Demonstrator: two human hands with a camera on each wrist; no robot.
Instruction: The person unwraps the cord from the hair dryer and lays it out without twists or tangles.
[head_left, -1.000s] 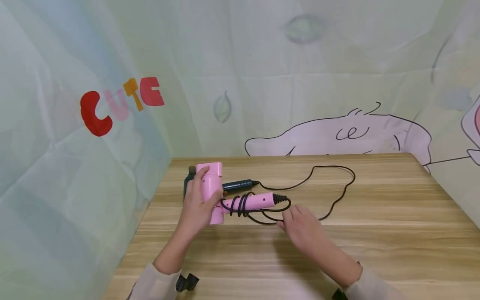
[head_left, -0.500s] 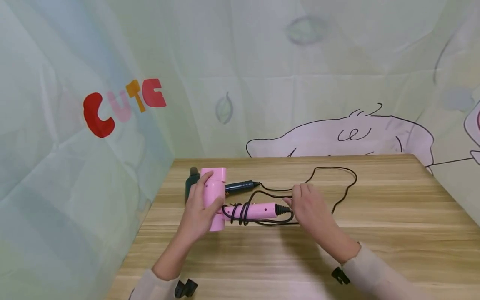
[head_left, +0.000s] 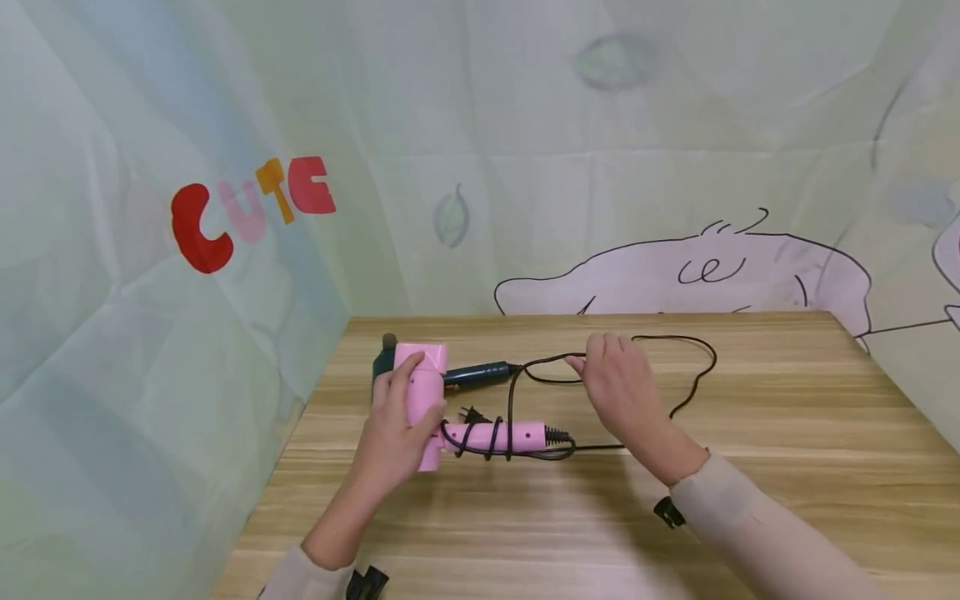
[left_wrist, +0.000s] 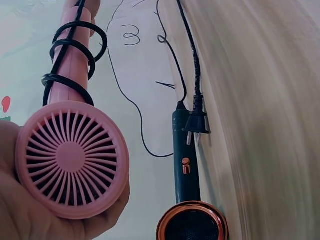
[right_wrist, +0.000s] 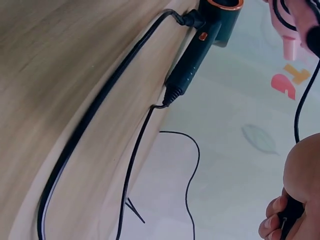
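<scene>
My left hand (head_left: 393,429) grips the pink hair dryer (head_left: 425,392) round its barrel, holding it above the table. Its handle points right, with a black cord (head_left: 510,400) wound loosely about it. In the left wrist view, the round vent grille (left_wrist: 70,157) faces the camera. My right hand (head_left: 622,379) holds that cord right of the dryer; in the right wrist view its curled fingers (right_wrist: 272,222) close on a thicker black piece (right_wrist: 291,212), mostly hidden. Behind lies a dark green hair dryer (head_left: 478,374), its head partly covered by the pink one.
A two-pin black plug (left_wrist: 197,122) lies by the green dryer's handle. The green dryer's thin cord (head_left: 697,379) loops over the right half of the wooden table (head_left: 787,467). A printed cloth (head_left: 525,192) hangs along the back and left edges.
My right hand has moved up and away toward the back, drawing the cord up off the handle; the coils have spread apart. The plug has come into view behind the pink handle.
</scene>
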